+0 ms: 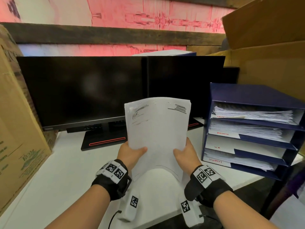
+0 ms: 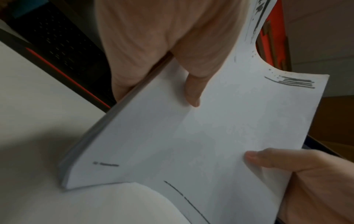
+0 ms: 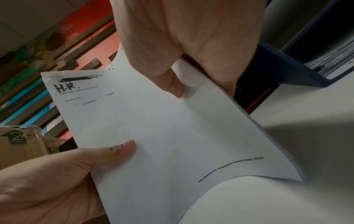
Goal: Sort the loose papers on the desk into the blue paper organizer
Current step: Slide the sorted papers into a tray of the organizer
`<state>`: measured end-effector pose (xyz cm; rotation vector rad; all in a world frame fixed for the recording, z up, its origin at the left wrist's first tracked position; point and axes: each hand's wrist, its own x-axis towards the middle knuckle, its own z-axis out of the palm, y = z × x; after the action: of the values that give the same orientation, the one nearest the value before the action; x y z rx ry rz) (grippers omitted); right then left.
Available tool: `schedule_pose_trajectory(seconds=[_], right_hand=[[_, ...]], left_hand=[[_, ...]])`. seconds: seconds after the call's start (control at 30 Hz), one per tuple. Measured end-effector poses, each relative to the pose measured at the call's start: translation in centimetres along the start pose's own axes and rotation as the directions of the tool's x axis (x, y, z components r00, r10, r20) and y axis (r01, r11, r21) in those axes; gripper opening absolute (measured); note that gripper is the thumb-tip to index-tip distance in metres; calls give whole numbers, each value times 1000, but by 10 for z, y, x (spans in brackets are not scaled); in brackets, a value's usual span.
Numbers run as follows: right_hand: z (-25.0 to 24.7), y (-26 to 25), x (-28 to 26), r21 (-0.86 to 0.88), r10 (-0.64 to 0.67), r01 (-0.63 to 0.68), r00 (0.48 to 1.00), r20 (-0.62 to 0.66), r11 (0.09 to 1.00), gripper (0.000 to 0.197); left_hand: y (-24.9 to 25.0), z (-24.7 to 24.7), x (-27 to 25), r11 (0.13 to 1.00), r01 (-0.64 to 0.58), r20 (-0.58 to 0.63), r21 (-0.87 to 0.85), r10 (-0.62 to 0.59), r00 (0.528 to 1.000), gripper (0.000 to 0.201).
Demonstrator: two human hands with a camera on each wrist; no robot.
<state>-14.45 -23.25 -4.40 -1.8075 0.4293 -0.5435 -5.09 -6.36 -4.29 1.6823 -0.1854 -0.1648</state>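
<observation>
My head cam looks fwd and down from above the desk (image 1: 69, 162), with the monitors (image 1: 82, 90) at 12 o'clock and the blue organizer (image 1: 247, 96) at 3. Both wrist cams sit v. close, looking along each palm. All three views share the paper stack (image 1: 156, 129).

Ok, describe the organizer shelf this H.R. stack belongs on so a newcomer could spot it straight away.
Start at the blue paper organizer on the desk's right side, beside the monitors. Count down to the third of four shelves, with the handwritten red H.R label. Unlike its neighbours, it shows no paper pile.
</observation>
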Motion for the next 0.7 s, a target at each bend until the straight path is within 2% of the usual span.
schedule_pose_trajectory(seconds=[0.2, 0.4, 0.57, 0.7], right_hand=[[-17, -2, -5, -76, -10, 10, 1000, 4, 997, 44], [-58, -3, -21, -125, 5, -14, 997, -73, 992, 41], [-112, -4, -41, -200, 21, -43, 994, -107, 979, 42], [-157, 9, -60, -274, 119, -142, 988, -101, 951, 38]], left_hand=[[6, 1, -7, 997, -35, 58, 73, 31, 998, 42], [18, 24, -20, 981, -110, 210, 157, 76, 975, 41], [23, 65, -34, 972, -140, 359, 189, 64, 931, 43], [20, 106, -53, 965, -135, 479, 225, 11, 878, 37]])
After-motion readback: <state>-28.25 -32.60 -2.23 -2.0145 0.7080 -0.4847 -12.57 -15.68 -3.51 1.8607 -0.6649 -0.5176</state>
